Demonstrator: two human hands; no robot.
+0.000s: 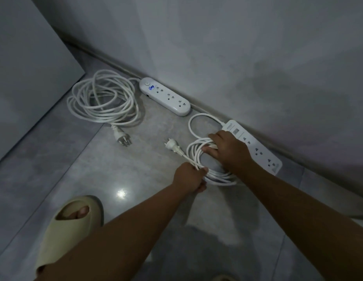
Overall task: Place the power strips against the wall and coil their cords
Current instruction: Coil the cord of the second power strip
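Along wall (237, 57): rectangular strip (257, 151) flush; left hand (188, 177), right hand (229, 151) hold coil (217, 176).

Cream foam slide sandal (61, 242) on foot: chunky, rounded, matte, moulded as single piece. Wide upper, oval cut-out at front edge, toes (81, 212) showing through opening. Second sandal (222, 278), same cream, only tip visible, well right of first sandal. Left forearm (123, 226) and right forearm (298, 201) bare, both right of first sandal. Left hand (188, 177) and right hand (229, 151) bare, further off beyond first sandal.
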